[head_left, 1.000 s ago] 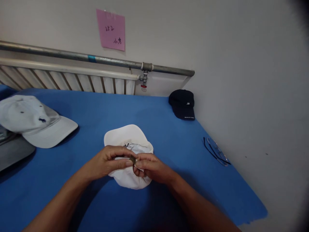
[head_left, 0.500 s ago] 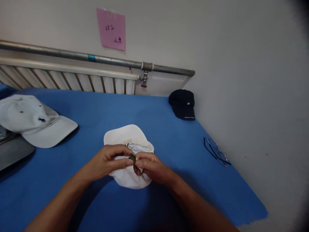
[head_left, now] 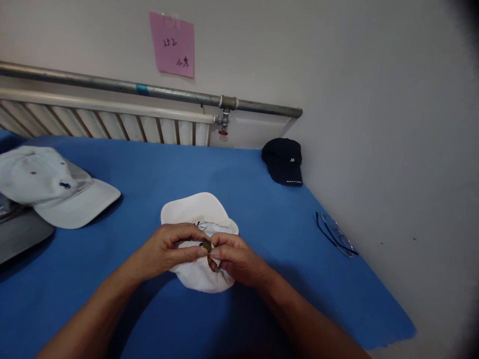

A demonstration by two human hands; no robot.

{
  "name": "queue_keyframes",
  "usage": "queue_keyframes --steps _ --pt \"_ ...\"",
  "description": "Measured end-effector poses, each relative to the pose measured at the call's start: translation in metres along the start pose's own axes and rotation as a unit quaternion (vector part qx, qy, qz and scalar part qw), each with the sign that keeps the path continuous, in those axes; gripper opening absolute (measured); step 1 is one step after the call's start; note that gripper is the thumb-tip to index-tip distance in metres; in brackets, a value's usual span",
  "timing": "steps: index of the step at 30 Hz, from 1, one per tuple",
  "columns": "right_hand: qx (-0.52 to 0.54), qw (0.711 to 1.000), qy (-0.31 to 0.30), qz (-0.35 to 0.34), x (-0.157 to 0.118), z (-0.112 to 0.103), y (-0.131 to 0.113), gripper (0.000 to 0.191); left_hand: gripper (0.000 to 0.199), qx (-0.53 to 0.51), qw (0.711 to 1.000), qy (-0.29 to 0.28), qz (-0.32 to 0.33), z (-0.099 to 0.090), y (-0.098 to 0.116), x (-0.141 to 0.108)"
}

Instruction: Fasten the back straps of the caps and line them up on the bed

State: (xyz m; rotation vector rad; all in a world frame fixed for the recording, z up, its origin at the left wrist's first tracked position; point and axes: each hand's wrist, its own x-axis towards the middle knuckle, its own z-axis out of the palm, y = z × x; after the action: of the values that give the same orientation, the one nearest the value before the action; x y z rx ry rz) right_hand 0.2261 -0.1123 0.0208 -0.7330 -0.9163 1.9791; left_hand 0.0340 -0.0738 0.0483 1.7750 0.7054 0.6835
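Observation:
A white baseball cap [head_left: 198, 276] lies on the blue tabletop with its brim pointing away from me and its inside partly showing. Over its near part, a small brass-coloured buckle [head_left: 207, 245] is pinched between both hands. My left hand [head_left: 170, 252] holds its left side between thumb and forefinger. On the right side, my right hand [head_left: 235, 257] is closed, thumb and forefinger against the buckle, its other fingers curled below. Whether a strap runs through the buckle is hidden by the fingers.
To the left lie a pale cap [head_left: 48, 179] and a dark grey cap [head_left: 22, 232]. A navy cap [head_left: 282, 159] sits at the back right, with eyeglasses [head_left: 337, 237] near the right edge of the table [head_left: 149, 164]. A radiator [head_left: 127, 124] and pipe [head_left: 101, 84] run behind.
The buckle has tilted slightly between the fingers, so more of its flat face shows. The fingers of my right hand have shifted a little; the cap has stayed in place.

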Motion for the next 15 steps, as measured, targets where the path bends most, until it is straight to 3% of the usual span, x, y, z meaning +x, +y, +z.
queue_keyframes --steps 7,15 --pt "-0.103 0.995 0.007 0.008 -0.0018 -0.0067 -0.0013 0.009 0.012 0.017 0.999 0.036 0.008 -0.0031 -0.0009 -0.0015" --pt "-0.035 0.999 0.014 0.022 0.0005 0.0015 -0.0002 0.007 0.011 0.007 1.0 -0.01 0.003 0.0009 0.001 0.0001"
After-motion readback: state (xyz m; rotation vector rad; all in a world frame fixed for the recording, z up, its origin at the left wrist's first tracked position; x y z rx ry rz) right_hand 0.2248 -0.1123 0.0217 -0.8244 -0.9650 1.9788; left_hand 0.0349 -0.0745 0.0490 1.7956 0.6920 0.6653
